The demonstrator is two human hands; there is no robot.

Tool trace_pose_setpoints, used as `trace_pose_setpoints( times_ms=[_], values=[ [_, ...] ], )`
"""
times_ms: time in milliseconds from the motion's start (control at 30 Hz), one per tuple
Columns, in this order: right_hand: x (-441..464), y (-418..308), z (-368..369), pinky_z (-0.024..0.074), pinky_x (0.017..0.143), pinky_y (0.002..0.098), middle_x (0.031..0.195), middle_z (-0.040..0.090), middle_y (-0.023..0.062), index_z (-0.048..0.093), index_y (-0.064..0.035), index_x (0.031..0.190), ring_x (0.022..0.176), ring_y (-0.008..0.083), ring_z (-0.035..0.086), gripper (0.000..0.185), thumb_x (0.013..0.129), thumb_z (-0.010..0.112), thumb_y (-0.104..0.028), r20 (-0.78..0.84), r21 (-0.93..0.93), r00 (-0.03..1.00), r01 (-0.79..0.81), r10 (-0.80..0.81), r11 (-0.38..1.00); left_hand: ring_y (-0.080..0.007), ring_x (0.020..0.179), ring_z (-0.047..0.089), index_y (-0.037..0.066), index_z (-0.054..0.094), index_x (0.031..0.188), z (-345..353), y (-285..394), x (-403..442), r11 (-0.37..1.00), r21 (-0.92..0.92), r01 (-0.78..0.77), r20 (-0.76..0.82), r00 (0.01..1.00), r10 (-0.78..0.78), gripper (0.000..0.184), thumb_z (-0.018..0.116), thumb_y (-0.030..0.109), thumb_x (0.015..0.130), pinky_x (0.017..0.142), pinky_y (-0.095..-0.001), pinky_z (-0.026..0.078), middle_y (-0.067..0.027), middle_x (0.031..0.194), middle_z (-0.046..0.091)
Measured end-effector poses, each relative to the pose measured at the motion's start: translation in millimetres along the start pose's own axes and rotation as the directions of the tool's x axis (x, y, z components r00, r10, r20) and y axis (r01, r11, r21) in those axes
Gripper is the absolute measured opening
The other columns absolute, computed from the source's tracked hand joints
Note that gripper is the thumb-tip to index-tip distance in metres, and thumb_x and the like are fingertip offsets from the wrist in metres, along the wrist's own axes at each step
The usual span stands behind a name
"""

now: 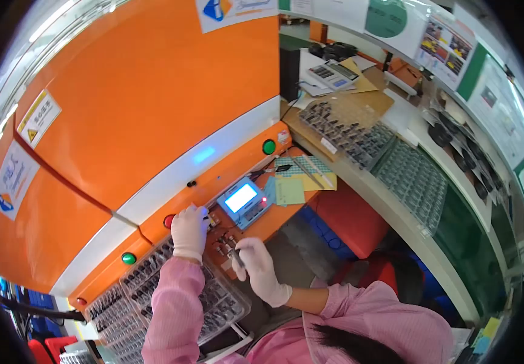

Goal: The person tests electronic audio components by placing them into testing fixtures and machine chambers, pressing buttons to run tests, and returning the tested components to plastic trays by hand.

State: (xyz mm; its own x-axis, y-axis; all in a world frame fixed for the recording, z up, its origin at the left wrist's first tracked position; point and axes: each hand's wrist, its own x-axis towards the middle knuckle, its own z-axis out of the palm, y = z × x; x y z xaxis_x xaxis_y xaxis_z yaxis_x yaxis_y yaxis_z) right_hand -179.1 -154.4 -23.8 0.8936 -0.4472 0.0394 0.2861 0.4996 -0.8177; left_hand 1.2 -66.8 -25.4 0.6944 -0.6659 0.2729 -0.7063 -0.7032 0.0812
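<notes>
My left hand (189, 232), in a white glove, is at the orange machine's ledge beside a red button (168, 221). Its fingers are bent together at a small fixture (213, 219); what they pinch is mostly hidden. My right hand (259, 268), also gloved, is closed around a small dark cylindrical part (238, 257). Between the hands, several small metallic pieces (222, 244) lie on the orange surface. A light-blue meter with a lit screen (241, 198) stands just beyond them. Under my left forearm are clear trays (228, 303) filled with dark parts.
The orange machine (171, 97) rises in front, with green buttons (269, 147) on its lower panel. Yellow notes (290, 191) and cables lie right of the meter. A side bench holds trays of parts (410, 182) and a calculator (333, 74). A red stool (350, 221) stands below.
</notes>
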Motion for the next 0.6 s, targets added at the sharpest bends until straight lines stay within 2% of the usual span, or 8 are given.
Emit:
trace_pose_setpoints(
  times_ms=[100, 233, 467, 533, 600],
  values=[
    [-12.3, 5.6, -4.4, 0.0376, 0.052, 0.0231, 0.076, 0.05, 0.0043, 0.045, -0.0053, 0.108, 0.059, 0.0086, 0.046, 0.011, 0.099, 0.046, -0.01, 0.128, -0.058, 0.987, 0.105, -0.097, 0.993, -0.0301, 0.084, 0.062, 0.011, 0.062, 0.088, -1.6, 0.9, -0.9, 0.999, 0.031, 0.022, 0.001, 1.0, -0.022, 0.017, 0.07, 0.02, 0.076, 0.073, -0.042, 0.049, -0.0097, 0.086, 0.062],
    [-10.6, 14.8, -5.1, 0.0395, 0.055, 0.0239, 0.082, 0.051, 0.0051, 0.045, -0.0051, 0.108, 0.063, 0.009, 0.048, 0.011, 0.097, 0.048, -0.007, 0.124, -0.169, 0.987, 0.119, -0.099, 0.978, -0.0304, 0.084, 0.062, 0.01, 0.062, 0.088, -1.6, 3.0, -1.5, 0.997, 0.066, 0.031, 0.012, 0.999, -0.032, 0.017, 0.07, 0.019, 0.076, 0.073, -0.0418, 0.049, -0.0102, 0.085, 0.062],
    [15.2, 22.4, 1.0, 0.0374, 0.053, 0.0217, 0.078, 0.051, 0.0041, 0.045, -0.0052, 0.107, 0.062, 0.0076, 0.047, 0.01, 0.098, 0.048, -0.01, 0.112, -0.155, 0.98, 0.179, -0.162, 0.972, -0.0306, 0.083, 0.062, 0.01, 0.061, 0.088, -4.2, 3.6, 1.6, 0.999, 0.044, 0.008, 0.009, 1.0, -0.009, 0.017, 0.07, 0.018, 0.075, 0.073, -0.042, 0.049, -0.0104, 0.085, 0.062],
    [19.1, 21.0, 5.0, 0.0368, 0.052, 0.0212, 0.077, 0.051, 0.0038, 0.046, -0.0055, 0.107, 0.061, 0.0073, 0.046, 0.01, 0.098, 0.048, -0.011, 0.117, -0.137, 0.985, 0.14, -0.124, 0.981, -0.029, 0.081, 0.062, 0.012, 0.062, 0.088, -1.2, 0.0, -1.3, 0.999, 0.045, -0.011, -0.011, 1.0, 0.011, 0.016, 0.069, 0.02, 0.076, 0.07, -0.0417, 0.05, -0.0093, 0.084, 0.061],
    [25.9, 16.1, 11.1, 0.0327, 0.047, 0.0205, 0.07, 0.05, 0.0026, 0.046, -0.0065, 0.106, 0.054, 0.0062, 0.042, 0.01, 0.099, 0.047, -0.013, 0.058, -0.075, 0.998, 0.027, -0.022, 0.997, -0.0274, 0.079, 0.063, 0.014, 0.062, 0.088, 2.5, -3.5, -1.0, 0.998, 0.061, -0.023, -0.023, 0.999, 0.024, 0.016, 0.069, 0.022, 0.077, 0.068, -0.0415, 0.05, -0.0082, 0.082, 0.061]
  ],
)
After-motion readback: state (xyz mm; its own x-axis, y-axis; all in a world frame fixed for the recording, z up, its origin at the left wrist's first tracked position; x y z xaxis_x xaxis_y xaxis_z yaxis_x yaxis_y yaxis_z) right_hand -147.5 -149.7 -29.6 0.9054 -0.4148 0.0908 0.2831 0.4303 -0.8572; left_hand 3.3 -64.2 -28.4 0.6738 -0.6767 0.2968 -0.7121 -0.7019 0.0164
